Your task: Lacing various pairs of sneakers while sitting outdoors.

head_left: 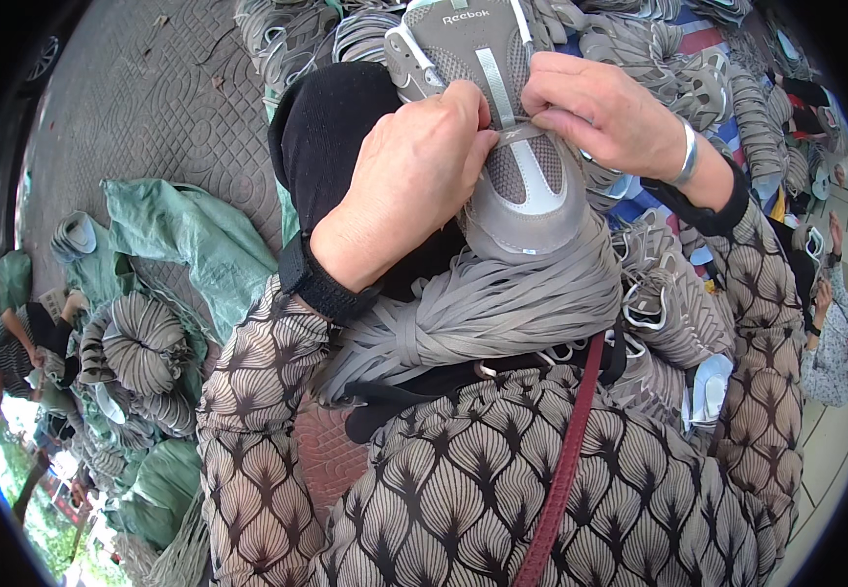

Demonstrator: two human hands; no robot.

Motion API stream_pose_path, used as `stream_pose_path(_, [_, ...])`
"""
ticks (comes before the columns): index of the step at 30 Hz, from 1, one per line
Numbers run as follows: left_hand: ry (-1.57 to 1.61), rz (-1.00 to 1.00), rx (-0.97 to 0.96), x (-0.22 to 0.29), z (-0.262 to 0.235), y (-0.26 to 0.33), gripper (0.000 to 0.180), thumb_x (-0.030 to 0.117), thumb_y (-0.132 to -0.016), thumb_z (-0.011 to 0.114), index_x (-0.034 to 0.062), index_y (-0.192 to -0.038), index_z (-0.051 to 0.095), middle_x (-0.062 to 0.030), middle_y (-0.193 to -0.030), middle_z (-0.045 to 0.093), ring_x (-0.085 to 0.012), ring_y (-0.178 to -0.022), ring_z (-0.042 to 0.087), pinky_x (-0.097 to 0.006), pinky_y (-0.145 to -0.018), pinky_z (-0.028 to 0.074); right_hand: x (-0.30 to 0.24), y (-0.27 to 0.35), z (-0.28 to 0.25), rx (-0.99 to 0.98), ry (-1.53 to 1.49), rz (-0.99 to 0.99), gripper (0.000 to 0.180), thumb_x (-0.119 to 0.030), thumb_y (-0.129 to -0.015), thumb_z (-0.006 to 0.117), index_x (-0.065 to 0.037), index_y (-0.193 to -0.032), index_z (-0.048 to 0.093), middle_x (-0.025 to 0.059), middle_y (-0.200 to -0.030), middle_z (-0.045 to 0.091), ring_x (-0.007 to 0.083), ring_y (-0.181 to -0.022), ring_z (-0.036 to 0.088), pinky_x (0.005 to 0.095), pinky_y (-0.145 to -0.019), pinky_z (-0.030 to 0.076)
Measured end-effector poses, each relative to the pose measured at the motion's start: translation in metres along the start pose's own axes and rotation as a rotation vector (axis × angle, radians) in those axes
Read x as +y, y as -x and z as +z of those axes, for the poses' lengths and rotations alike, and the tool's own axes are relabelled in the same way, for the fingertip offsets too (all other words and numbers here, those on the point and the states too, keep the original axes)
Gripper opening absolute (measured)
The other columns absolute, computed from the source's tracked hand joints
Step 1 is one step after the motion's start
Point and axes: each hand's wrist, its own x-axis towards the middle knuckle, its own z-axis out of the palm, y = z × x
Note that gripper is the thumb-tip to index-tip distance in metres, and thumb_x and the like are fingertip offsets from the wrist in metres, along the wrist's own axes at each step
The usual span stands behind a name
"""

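Observation:
A grey sneaker upper (525, 217) with pale trim lies over my lap, its toe toward me and its tongue (463, 49) pointing away. At the bottom of the lacing gap, a thin grey shoelace (514, 124) runs across between my hands. My left hand (406, 178) is closed in a pinch at the left side of the gap. On the other side, my right hand (600, 106) pinches too, thumb and forefinger together on the lace. The fingers partly hide the lace ends and eyelets. Under the toe, a bundle of flat grey laces (473, 303) rests across my lap.
Stacks of grey shoe uppers (678, 279) crowd the right side and the far edge. Leftward on the paving (165, 108) lie a green sack (184, 235) and nested uppers (142, 342). Other people (835, 333) sit at both rims. A red strap (566, 470) crosses my front.

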Motion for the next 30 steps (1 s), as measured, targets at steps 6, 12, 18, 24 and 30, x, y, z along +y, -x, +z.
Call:
stream_pose_path(6, [0.02,-0.049,-0.039,0.003,-0.002,0.001,0.016,0.014,-0.083,0.06,0.0003,-0.084,0.052,-0.0187,-0.071,0.061,-0.0354,-0.071,0.062,-0.042,-0.062,0.049,-0.01,0.003,0.005,0.057,0.208,0.024,0.006,-0.006,-0.083,0.054,-0.001,-0.086,0.051,0.0119,-0.082,0.049,0.0298,-0.078,0.055,0.0371,-0.067,0.045])
stream_pose_path(12, [0.001,-0.025,-0.039,0.002,0.0,0.003,0.016,0.013,-0.083,0.061,0.0001,-0.083,0.052,-0.019,-0.07,0.061,-0.0355,-0.069,0.062,-0.042,-0.061,0.049,-0.014,0.0,0.017,0.125,-0.231,0.304,0.009,-0.008,-0.081,0.059,-0.002,-0.08,0.052,0.0128,-0.076,0.052,0.0301,-0.073,0.055,0.0363,-0.064,0.043])
stream_pose_path(18, [-0.052,-0.038,-0.039,0.0,-0.001,0.004,0.016,0.014,-0.083,0.061,0.0,-0.083,0.052,-0.0195,-0.07,0.061,-0.0364,-0.068,0.062,-0.042,-0.06,0.049,-0.01,-0.004,0.026,0.265,-0.046,0.159,0.011,-0.009,-0.079,0.061,0.0,-0.08,0.055,0.0113,-0.072,0.054,0.0266,-0.068,0.056,0.0345,-0.062,0.043])
stream_pose_path(24, [-0.018,-0.031,-0.009,-0.001,0.005,0.009,0.015,0.014,-0.083,0.06,0.0005,-0.087,0.054,-0.0198,-0.069,0.061,-0.0369,-0.069,0.062,-0.043,-0.062,0.049,-0.013,0.011,0.028,0.193,-0.35,0.416,0.008,-0.005,-0.082,0.057,0.0,-0.087,0.055,0.0096,-0.077,0.054,0.02,-0.066,0.054,0.0282,-0.061,0.043])
stream_pose_path(30, [0.039,-0.038,0.003,-0.007,-0.001,-0.011,0.013,0.008,-0.083,0.062,-0.0026,-0.086,0.056,-0.0131,-0.068,0.063,-0.0222,-0.061,0.063,-0.031,-0.055,0.048,0.0,-0.005,0.032,0.331,-0.05,0.233,0.01,-0.008,-0.08,0.056,-0.001,-0.084,0.052,0.0147,-0.08,0.054,0.0312,-0.076,0.055,0.0375,-0.068,0.044])
